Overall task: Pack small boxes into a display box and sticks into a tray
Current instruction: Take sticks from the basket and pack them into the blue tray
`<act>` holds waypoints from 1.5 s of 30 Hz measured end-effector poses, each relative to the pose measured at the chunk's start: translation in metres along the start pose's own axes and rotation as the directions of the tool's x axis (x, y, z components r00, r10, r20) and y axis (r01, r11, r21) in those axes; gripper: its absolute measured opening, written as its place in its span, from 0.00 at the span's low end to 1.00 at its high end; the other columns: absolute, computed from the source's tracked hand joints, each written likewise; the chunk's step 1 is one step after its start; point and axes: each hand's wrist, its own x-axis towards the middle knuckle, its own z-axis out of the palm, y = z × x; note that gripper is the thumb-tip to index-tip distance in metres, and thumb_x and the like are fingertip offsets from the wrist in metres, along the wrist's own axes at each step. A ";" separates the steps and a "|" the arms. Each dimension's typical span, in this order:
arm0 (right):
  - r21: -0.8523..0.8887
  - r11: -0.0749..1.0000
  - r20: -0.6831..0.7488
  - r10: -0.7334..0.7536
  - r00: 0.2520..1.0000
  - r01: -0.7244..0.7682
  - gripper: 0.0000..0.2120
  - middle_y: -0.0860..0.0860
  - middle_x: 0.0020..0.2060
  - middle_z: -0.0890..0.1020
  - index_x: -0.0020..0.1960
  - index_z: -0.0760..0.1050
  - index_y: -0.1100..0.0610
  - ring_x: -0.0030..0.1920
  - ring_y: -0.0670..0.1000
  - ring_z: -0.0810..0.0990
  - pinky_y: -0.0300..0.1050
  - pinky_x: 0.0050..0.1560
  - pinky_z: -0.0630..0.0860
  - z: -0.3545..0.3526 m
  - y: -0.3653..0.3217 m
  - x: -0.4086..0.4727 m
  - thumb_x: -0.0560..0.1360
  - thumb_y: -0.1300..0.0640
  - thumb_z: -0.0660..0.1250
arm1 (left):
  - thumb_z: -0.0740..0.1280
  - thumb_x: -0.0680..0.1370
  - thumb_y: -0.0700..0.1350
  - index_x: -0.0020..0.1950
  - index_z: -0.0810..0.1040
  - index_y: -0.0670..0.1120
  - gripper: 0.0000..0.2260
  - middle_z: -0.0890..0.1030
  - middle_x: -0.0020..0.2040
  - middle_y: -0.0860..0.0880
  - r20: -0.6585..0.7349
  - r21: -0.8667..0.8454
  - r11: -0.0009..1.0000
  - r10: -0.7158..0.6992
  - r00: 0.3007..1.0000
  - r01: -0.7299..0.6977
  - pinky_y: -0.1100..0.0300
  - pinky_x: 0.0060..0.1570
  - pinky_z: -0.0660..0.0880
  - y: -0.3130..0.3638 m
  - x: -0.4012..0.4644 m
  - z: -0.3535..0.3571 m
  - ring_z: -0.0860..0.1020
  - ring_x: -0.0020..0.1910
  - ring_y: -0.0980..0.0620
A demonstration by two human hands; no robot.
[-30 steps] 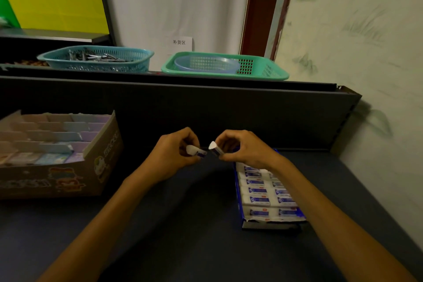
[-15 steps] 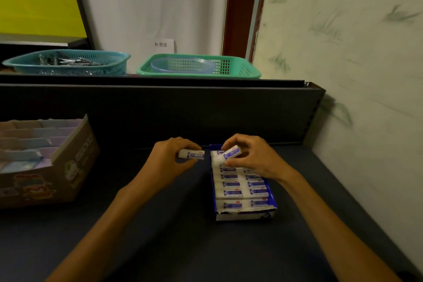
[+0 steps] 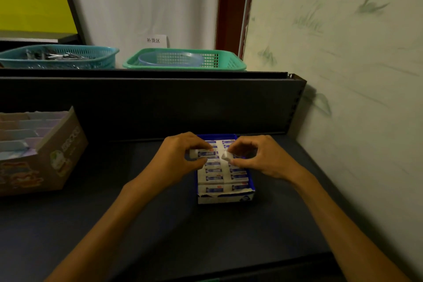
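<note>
Two hands hover over the blue display box point(image 3: 225, 194) on the tabletop point(image 3: 160, 236), the left hand point(image 3: 177, 161) pinching one small box point(image 3: 203, 153) and the right hand point(image 3: 258, 159) another point(image 3: 226, 156), seemingly ready to slot each into its row.

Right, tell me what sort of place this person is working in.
Probably a shop stockroom or restocking station. A paper sign on the wall reads "restock area" in Chinese, plastic baskets sit on a dark shelf unit, and retail display boxes of small goods are being filled by hand.
</note>
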 end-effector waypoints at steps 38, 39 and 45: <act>-0.348 0.936 0.336 0.079 0.939 0.046 0.14 0.48 0.61 0.75 0.59 0.78 0.51 0.60 0.47 0.73 0.46 0.58 0.75 -0.002 -0.018 -0.011 0.73 0.55 0.71 | 0.68 0.75 0.47 0.59 0.78 0.52 0.13 0.74 0.60 0.53 0.367 0.154 0.988 -0.058 0.928 0.001 0.66 0.53 0.71 0.029 -0.013 0.011 0.73 0.57 0.58; -0.357 0.933 0.342 0.082 0.936 0.049 0.14 0.49 0.61 0.76 0.59 0.78 0.51 0.60 0.47 0.73 0.45 0.58 0.75 -0.003 -0.019 -0.012 0.74 0.55 0.70 | 0.68 0.75 0.47 0.59 0.77 0.52 0.13 0.74 0.61 0.52 0.373 0.167 0.986 -0.063 0.926 0.000 0.66 0.53 0.71 0.029 -0.013 0.010 0.73 0.57 0.58; -0.352 0.936 0.343 0.101 0.934 0.028 0.13 0.49 0.60 0.77 0.59 0.78 0.52 0.57 0.46 0.75 0.42 0.55 0.76 -0.003 -0.019 -0.015 0.74 0.56 0.70 | 0.68 0.75 0.46 0.59 0.78 0.52 0.13 0.75 0.60 0.52 0.394 0.196 0.981 -0.070 0.916 -0.009 0.66 0.53 0.71 0.028 -0.013 0.007 0.75 0.55 0.58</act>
